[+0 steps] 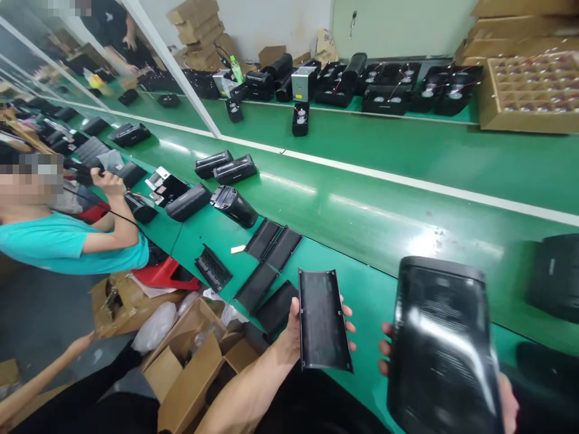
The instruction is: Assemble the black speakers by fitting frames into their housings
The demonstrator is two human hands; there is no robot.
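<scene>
Head camera view: bare green tabletop (362, 295) shows between the wearer's two hands, and past its far edge a broad stretch of green belt (344, 211) lies open up to a white rail (362, 173). Room is tighter on the left, where several black panels (257, 288) lie close together just beyond the left hand (292, 334). That hand grips a shallow, trough-shaped black cover (323, 319) by its long sides, thumb on one and fingertips on the other, above the table's near side. The cover's long axis runs away from the wearer, its hollow face turned up to the camera. The right hand (509, 399) is wrapped around a larger glossy black housing (443, 355), fingers showing at one side; its long axis also points away, leaning slightly left at the far end, and its near end is cut off by the frame. Both work surfaces are smooth green, the belt streaked with reflected light. Open cardboard boxes (199, 361) stand below at left, near a co-worker in a turquoise shirt (72, 244). Along the back are more black units (386, 96) and a divided carton (531, 123).
</scene>
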